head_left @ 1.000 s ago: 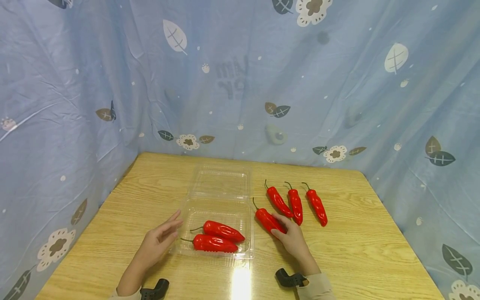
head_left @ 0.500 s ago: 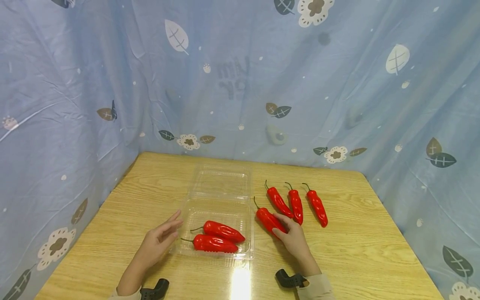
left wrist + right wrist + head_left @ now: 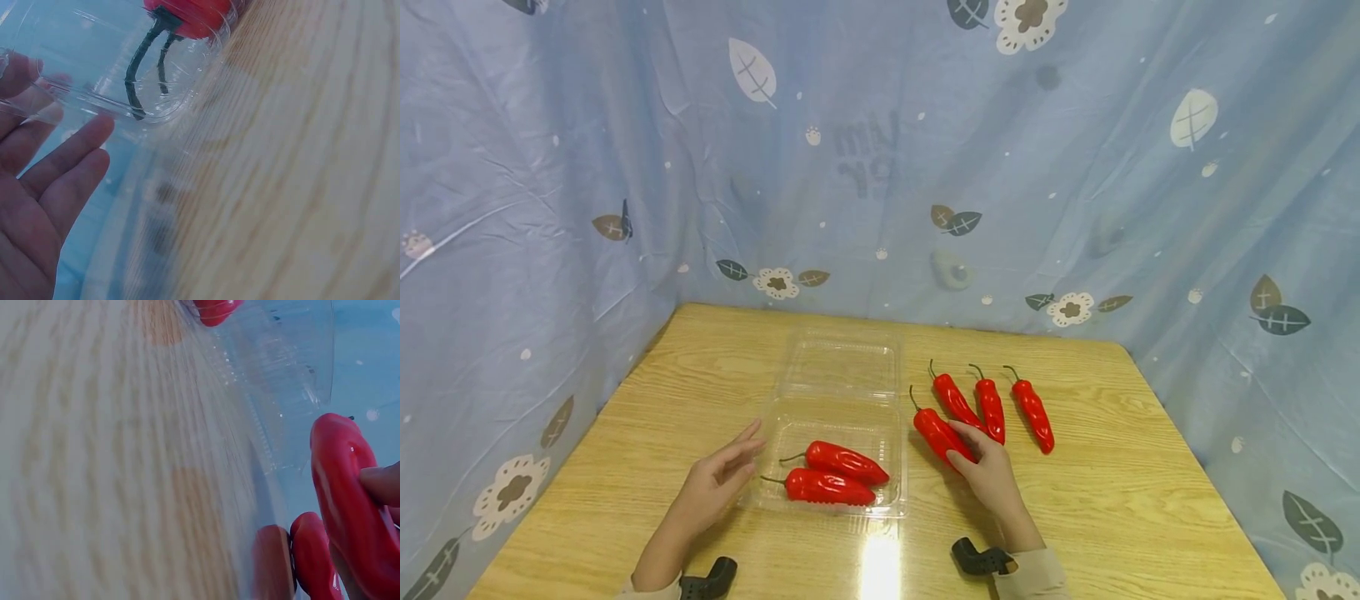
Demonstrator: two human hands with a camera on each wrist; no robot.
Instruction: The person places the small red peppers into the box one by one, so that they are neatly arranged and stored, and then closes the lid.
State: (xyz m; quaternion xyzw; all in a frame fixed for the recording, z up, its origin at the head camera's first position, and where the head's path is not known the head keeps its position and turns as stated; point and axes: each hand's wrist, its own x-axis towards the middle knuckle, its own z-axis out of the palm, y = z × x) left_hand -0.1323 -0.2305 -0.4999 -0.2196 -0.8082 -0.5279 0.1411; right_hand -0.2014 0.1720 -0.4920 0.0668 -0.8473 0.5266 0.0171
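Note:
My right hand (image 3: 988, 475) grips a red chili pepper (image 3: 934, 429) with a thin green stem, to the right of a clear plastic clamshell box (image 3: 857, 423). Up close in the right wrist view, thumb and fingers pinch the held pepper (image 3: 340, 487), hiding part of it. Two more red chili peppers (image 3: 842, 462) lie side by side in the near part of the box, stems to the left. My left hand (image 3: 718, 483) is at the box's left side, fingers loosely extended; in the left wrist view its fingertips (image 3: 97, 128) come right at the plastic wall (image 3: 81, 97).
Three loose red chili peppers (image 3: 991, 408) lie on the wooden table (image 3: 1120, 467) beyond my right hand, stems pointing away. The box's lid (image 3: 842, 367) is folded back flat behind its base. A blue patterned cloth (image 3: 880, 167) hangs around the table's back and sides.
The gripped pepper has shifted slightly up and to the right in the head view, along with my right hand. My left hand and the box keep their places.

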